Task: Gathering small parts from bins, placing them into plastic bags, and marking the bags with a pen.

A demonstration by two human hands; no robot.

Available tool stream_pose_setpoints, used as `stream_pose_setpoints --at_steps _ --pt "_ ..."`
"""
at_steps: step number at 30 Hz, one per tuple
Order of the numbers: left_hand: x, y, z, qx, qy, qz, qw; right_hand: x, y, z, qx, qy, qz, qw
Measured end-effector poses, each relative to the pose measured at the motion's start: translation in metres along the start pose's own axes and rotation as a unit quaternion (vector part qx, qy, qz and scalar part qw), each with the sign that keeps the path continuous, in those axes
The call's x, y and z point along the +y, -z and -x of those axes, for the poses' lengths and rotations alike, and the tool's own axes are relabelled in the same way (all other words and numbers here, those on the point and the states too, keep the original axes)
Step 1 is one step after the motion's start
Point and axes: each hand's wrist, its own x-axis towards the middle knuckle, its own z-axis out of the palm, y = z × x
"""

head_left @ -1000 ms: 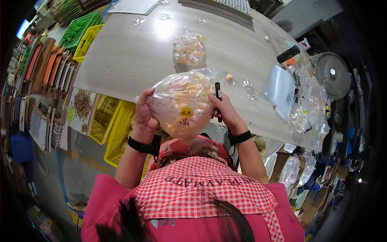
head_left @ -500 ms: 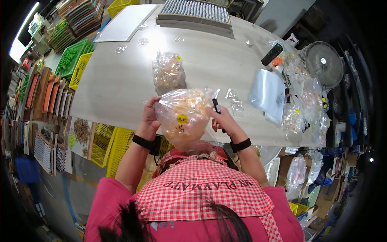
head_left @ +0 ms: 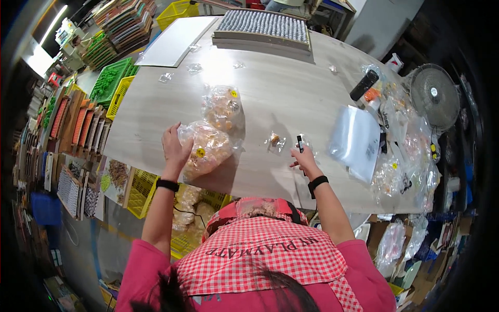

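Observation:
A clear plastic bag [head_left: 212, 155] full of small orange and pale pieces, with a round yellow sticker, rests on the table near its front edge. My left hand [head_left: 175, 148] is at the bag's left side, thumb against the plastic and fingers apart from it. A second filled bag [head_left: 221, 106], also with a yellow sticker, lies just beyond and touches it. To the right, my right hand [head_left: 306, 160] is closed around a black marker pen [head_left: 300, 141] held upright. Close to that hand lies a small clear packet [head_left: 275, 142] with something orange-brown inside.
A tray of grey pieces [head_left: 262, 28] and a white board [head_left: 176, 41] occupy the table's far side. Clear plastic sheets [head_left: 355, 143], a black cylinder [head_left: 364, 85], heaped bags [head_left: 410, 148] and a fan [head_left: 434, 97] crowd the right. Yellow crates [head_left: 139, 195] stand below the front edge.
The bag has gone from between my hands down onto the table, further left. My right hand, with the marker pen, has moved right, away from it. The small packet now shows.

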Motion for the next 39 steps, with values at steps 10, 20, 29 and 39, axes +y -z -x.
stream_pose_setpoints --at_steps 10,20,29,39 --pt "0.174 0.211 -0.061 0.01 -0.165 0.208 0.964 0.015 -0.042 -0.071 0.056 0.045 -0.006 0.997" --pt "0.256 0.301 -0.085 0.237 -0.355 0.198 0.882 0.057 -0.04 -0.12 0.16 0.146 0.1 0.971" --pt "0.247 0.306 -0.086 0.3 -0.569 0.088 0.76 -0.011 -0.078 -0.056 0.075 0.198 0.392 0.895" --pt "0.123 0.151 -0.027 -0.169 -0.124 0.207 0.956 -0.008 -0.064 -0.049 -0.118 0.106 0.162 0.974"
